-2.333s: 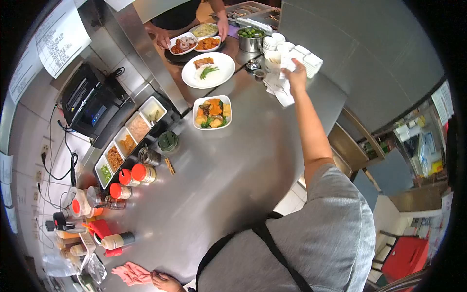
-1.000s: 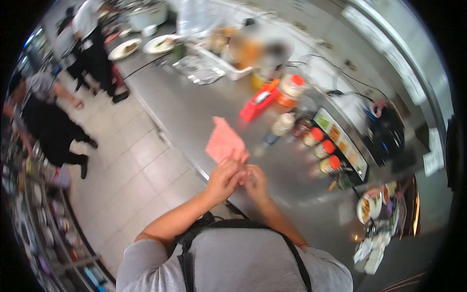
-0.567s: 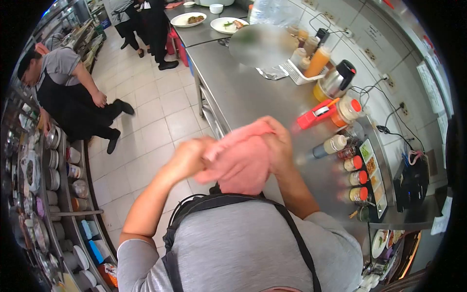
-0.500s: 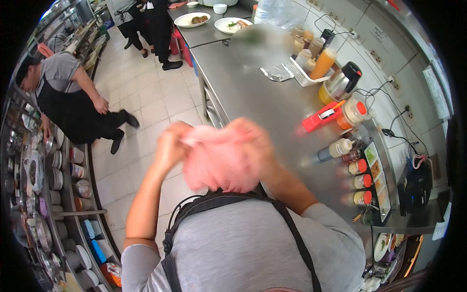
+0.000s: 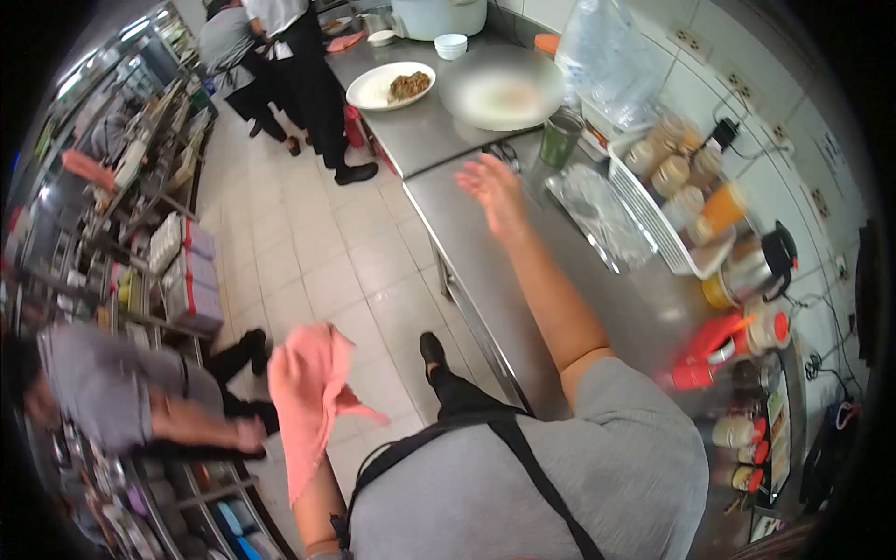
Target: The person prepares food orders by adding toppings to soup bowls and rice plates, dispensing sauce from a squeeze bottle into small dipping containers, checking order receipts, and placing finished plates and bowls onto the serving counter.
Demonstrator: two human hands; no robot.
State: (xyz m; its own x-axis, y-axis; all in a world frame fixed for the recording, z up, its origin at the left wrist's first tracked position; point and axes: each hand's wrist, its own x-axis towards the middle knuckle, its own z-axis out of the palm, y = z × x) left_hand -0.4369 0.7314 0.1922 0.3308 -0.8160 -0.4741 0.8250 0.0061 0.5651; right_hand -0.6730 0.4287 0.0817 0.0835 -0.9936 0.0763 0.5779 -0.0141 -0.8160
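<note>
The pink cloth hangs bunched over my left hand, which it hides; only the forearm shows below. My left arm is out over the tiled floor. My right hand reaches over the steel counter, fingers spread, holding nothing. Beyond it stand an oval white plate with brown food and a round plate whose middle is blurred. A green cup and a sheet of foil lie to the right of my right hand.
A white basket of bottles, a steel jug and a red holder line the wall side. A co-worker bends at the left shelves, close to my left arm. Two people stand at the far counter end.
Both hands held the cloth before; now it is on my left side and my right hand has let go and reached forward. The plates appear nearer, and the co-worker appears lower and nearer.
</note>
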